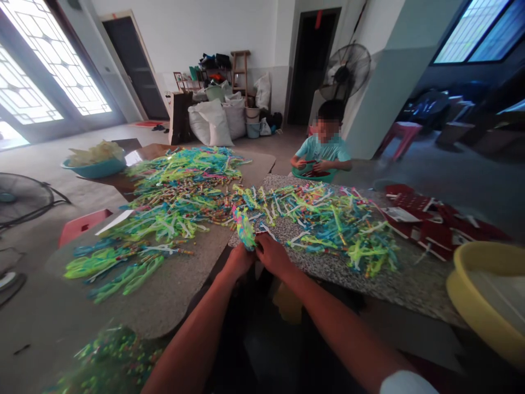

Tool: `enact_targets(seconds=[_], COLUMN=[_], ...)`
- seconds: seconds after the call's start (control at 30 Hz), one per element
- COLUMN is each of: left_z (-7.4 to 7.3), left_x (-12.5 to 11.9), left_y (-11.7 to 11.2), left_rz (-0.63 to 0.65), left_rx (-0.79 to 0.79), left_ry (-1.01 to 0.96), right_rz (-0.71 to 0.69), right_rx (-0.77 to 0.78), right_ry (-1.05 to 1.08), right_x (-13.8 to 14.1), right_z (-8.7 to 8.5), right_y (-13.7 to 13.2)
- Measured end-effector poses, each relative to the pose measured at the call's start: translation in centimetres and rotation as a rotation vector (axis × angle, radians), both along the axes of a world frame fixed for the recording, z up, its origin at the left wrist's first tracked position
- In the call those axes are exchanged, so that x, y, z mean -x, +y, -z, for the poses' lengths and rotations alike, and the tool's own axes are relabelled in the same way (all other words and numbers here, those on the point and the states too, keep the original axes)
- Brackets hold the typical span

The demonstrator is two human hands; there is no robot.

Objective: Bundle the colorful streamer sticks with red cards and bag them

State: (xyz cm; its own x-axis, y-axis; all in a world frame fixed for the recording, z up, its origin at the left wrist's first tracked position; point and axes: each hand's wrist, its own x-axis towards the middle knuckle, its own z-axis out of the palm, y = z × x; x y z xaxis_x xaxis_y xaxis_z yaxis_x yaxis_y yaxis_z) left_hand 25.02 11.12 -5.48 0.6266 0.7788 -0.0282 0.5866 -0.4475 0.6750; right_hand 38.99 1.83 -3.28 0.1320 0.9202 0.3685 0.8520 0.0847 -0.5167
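Right at the near edge of the speckled table (328, 268), a small bundle of neon strips (245, 229) stands up between the person's two hands, mostly green and blue with a touch of pink. Both the left hand (240, 258) and the right hand (273, 254) are pinched shut around its lower end, knuckles nearly touching. Behind them spreads a wide heap of loose strips (328, 219) (hundreds, by the look of it). A yellow basin (471, 295) sits far right, a teal bowl (96, 167) far left, and a seated person (322, 150) works beyond the table
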Motion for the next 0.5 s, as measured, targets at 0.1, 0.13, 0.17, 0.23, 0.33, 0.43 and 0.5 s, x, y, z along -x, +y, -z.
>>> enact_targets(seconds=[0.1, 0.13, 0.17, 0.23, 0.33, 0.43, 0.5], left_z=[0.0, 0.0, -0.1, -0.3, -0.5, -0.4, -0.3], left_x=[0.0, 0.0, 0.0, 0.0, -0.3, -0.5, -0.5], left_y=[0.0, 0.0, 0.0, -0.1, 0.0, 0.2, 0.3], left_rz=[0.004, 0.005, 0.003, 0.000, 0.001, -0.029, -0.034], left_rx=[-0.006, -0.006, -0.008, -0.012, -0.008, 0.018, 0.037], left_ry=[-0.035, -0.044, -0.047, -0.026, 0.044, 0.097, 0.085], right_rz=[0.023, 0.038, 0.049, 0.060, 0.040, 0.023, 0.025], right_rx=[0.008, 0.000, -0.011, -0.037, -0.062, -0.032, -0.003], right_ry=[0.045, 0.061, 0.077, 0.101, 0.126, 0.195, 0.239], right_x=[0.2, 0.4, 0.5, 0.8, 0.8, 0.2, -0.4], right_z=[0.1, 0.3, 0.4, 0.7, 1.1, 0.8, 0.1], right_y=[0.4, 0.6, 0.7, 0.8, 0.9, 0.8, 0.8])
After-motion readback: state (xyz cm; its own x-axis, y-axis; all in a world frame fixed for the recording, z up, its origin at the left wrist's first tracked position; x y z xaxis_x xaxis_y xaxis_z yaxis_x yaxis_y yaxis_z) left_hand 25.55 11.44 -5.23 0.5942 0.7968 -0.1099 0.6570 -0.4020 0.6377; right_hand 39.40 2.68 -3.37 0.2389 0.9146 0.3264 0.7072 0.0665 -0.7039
